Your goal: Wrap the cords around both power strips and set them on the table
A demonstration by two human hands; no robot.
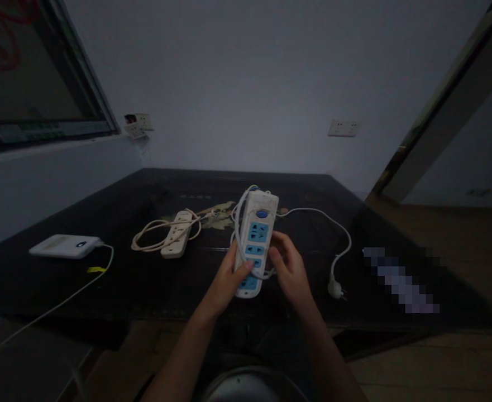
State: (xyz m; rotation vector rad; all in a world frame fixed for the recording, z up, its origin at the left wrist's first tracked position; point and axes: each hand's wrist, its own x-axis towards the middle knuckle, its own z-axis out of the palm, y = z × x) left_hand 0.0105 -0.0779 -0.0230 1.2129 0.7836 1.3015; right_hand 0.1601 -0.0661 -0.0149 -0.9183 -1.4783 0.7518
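Note:
A white power strip (251,245) with blue sockets and a dark blue switch is held up, tilted, above the front half of the table. My left hand (228,279) grips its lower left side, with the thumb pressing a white cable (238,226) across the front. My right hand (290,268) is closed against the strip's right edge, its fingers curled and partly hidden behind it. The cable loops over the sockets near my right fingers. From behind the strip, a length of cable runs right to a white plug (335,288) lying on the table.
The dark table (304,190) stands against the wall. On its left lie a second white power strip (177,234) with a coiled cable and a white power bank (65,246) with a cord. A blurred-out object (400,282) lies right. Wall sockets (343,128) are at the back.

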